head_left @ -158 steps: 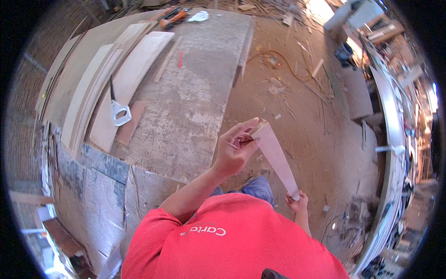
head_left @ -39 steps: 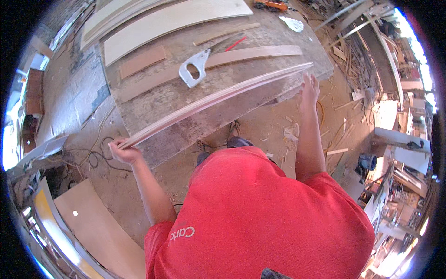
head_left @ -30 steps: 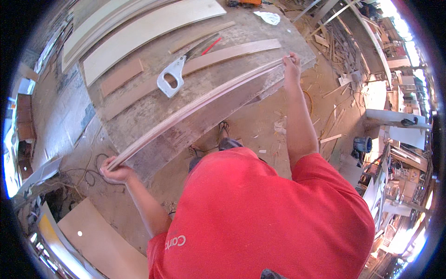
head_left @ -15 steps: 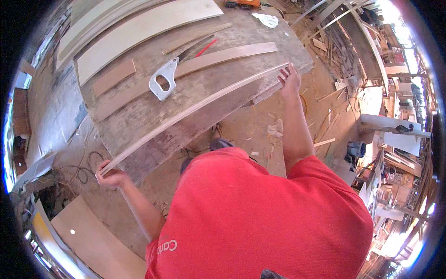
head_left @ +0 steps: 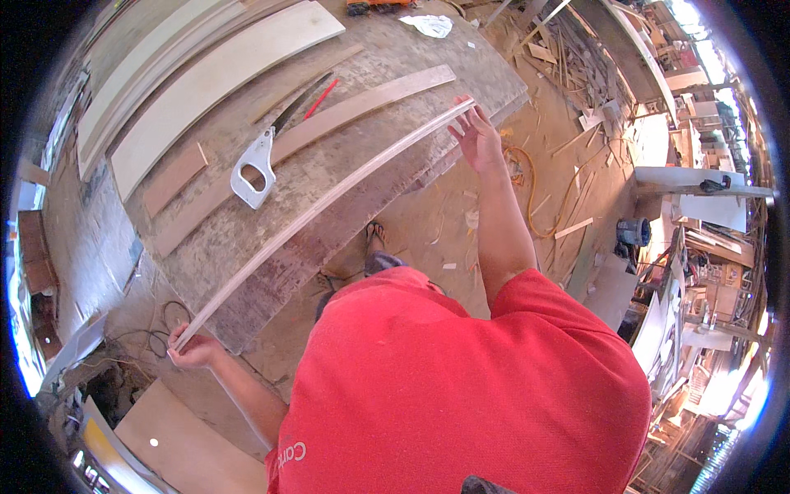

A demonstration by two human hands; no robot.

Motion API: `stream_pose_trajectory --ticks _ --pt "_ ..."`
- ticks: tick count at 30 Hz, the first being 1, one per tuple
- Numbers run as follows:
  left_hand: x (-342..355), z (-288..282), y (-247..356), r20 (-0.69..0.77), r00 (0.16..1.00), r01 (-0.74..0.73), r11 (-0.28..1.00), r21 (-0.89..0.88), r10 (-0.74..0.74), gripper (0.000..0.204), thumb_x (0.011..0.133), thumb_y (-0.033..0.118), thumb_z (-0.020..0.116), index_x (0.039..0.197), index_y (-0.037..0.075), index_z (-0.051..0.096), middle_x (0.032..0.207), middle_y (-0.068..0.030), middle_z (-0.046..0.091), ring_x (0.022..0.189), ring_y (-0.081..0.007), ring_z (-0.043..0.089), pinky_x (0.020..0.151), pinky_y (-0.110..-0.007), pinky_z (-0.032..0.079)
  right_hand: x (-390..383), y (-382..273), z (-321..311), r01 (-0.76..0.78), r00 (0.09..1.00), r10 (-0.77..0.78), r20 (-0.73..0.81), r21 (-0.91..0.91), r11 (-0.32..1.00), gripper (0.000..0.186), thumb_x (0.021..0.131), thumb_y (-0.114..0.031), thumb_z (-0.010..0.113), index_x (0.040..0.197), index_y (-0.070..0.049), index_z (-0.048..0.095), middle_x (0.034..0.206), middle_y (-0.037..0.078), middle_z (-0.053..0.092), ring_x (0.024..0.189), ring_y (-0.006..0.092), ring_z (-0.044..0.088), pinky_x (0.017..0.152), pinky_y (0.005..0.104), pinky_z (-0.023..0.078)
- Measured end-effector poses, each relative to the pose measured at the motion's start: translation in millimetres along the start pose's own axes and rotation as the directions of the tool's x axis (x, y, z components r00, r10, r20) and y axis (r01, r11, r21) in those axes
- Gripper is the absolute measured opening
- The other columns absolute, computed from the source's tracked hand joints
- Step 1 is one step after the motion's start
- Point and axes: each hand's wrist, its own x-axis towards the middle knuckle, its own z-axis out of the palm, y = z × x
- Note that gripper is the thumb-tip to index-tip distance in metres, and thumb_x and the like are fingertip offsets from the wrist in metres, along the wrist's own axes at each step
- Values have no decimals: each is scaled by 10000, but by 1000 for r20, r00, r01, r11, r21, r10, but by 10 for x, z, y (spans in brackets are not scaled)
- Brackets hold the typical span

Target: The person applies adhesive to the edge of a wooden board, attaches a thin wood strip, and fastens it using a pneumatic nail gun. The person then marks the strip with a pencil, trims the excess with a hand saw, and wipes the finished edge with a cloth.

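A long, thin bundle of pale wooden strips (head_left: 317,207) stretches diagonally along the near side of the worktable (head_left: 247,309). My left hand (head_left: 194,349) is closed round its near-left end, just past the table's corner. At the far-right end, my right hand (head_left: 479,142) holds the strips near the tip, some of its fingers spread loosely below them. Beyond the strips lies a handsaw (head_left: 255,170) with a pale grey handle, its blade resting by a flat wooden board (head_left: 354,113). A red pencil-like stick (head_left: 321,99) is beside the blade.
Wide pale boards (head_left: 226,90) lie at the table's far left, with a short brown board (head_left: 175,179) nearer. A white crumpled cloth (head_left: 429,26) and an orange tool (head_left: 378,6) sit at the far edge. Offcuts and an orange cord (head_left: 531,226) litter the floor at right.
The view has shifted, so the table and tools appear further left. The fingers of my right hand have loosened and spread at the strips' end. My left hand keeps its grip.
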Motion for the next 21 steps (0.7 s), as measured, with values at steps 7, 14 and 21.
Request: stream_pose_trajectory --ticks 7,14,21 --pt "36 -43 -44 -16 997 72 996 -48 -73 578 923 529 433 856 1 657 809 -149 687 806 -308 686 784 -418 541 42 40 -61 20 999 -22 29 87 996 410 1039 -185 617 1436 -98 559 1409 62 647 1342 225 583 1079 442 483" --pt "29 -135 -30 63 997 51 998 -25 -49 598 950 536 418 967 -7 667 889 -157 702 896 -307 689 860 -426 541 86 78 -12 15 998 -19 59 67 998 475 1020 -141 632 1482 -94 532 1432 51 639 1356 194 568 1101 392 448" --pt "-294 -90 -282 153 988 -42 991 124 23 736 1033 590 533 1436 -25 492 1221 -177 673 1210 -311 622 1059 -452 481 473 585 -316 -5 993 65 97 -518 856 465 978 -132 666 1435 -89 594 1368 -3 652 1213 140 587 1056 332 432"
